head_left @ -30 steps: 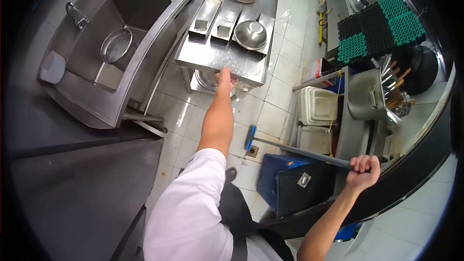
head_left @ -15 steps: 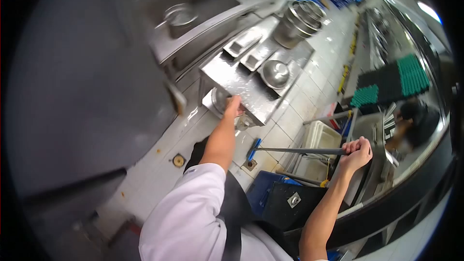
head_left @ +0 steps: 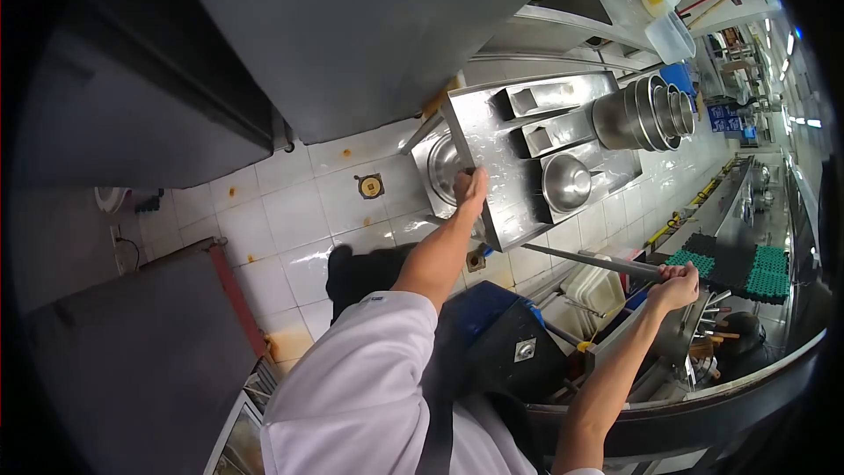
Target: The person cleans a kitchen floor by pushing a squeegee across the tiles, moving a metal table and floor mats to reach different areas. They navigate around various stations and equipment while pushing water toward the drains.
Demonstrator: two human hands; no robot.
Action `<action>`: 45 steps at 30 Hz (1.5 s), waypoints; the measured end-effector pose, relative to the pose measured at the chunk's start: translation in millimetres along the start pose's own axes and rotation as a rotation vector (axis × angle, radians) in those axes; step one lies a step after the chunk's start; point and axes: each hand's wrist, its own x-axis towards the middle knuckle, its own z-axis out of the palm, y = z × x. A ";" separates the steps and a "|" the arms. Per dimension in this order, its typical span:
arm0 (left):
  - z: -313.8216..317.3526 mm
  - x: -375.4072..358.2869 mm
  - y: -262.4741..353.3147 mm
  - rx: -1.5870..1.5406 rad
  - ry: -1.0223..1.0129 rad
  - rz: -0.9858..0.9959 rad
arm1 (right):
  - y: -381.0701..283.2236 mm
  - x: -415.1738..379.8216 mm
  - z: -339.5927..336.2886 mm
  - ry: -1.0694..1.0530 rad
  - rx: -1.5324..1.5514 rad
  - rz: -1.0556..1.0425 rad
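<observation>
corner of the shiny rectangular stainless-steel cart [head_left: 514, 218] now sits near the small square brown floor drain [head_left: 476, 260], where a second ago i could see a good gap between them. to my eye the cart itself has been drawn back, not only the view turned (i can't make out any wheels from where i stand). the person's left hand [head_left: 470, 186] is curled round its near rim, same as before; the right hand [head_left: 680, 286] is closed on a long grey round pole [head_left: 633, 270]. the load on top has kept its order: nested cylindrical steel pots [head_left: 637, 114] toward the far end, a round polished steel bowl [head_left: 567, 182] by one edge, long narrow steel troughs [head_left: 558, 132] beside it. a round yellowish floor drain [head_left: 370, 186] has come into sight too. one hand seems to manage the cart, the other only minds the pole.
</observation>
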 end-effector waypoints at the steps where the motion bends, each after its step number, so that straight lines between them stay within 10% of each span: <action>1: -13.7 -1.8 4.5 0.004 0.070 -0.015 | -0.6 -12.4 -5.7 0.019 -0.002 -0.024; 24: -555.9 -41.5 82.9 -0.011 0.375 0.148 | -10.5 -143.8 -39.4 -0.071 -0.058 -0.091; 32: -717.3 -87.7 119.4 0.488 0.677 0.055 | -13.2 -135.5 -44.4 -0.048 -0.118 -0.077; 36: -741.7 -142.8 119.6 0.717 1.054 0.416 | 3.3 -117.0 -36.1 -0.088 -0.143 -0.080; 39: -731.4 -196.9 78.4 0.303 1.220 0.975 | 8.8 -104.4 -37.4 -0.157 -0.273 -0.208; 43: -646.2 -286.1 10.4 -0.571 0.939 0.749 | 13.8 -83.5 -18.6 -0.196 -0.164 -0.103; 45: -639.2 -276.6 -89.8 -0.060 0.968 0.677 | 6.2 -76.4 5.5 -0.128 -0.131 -0.144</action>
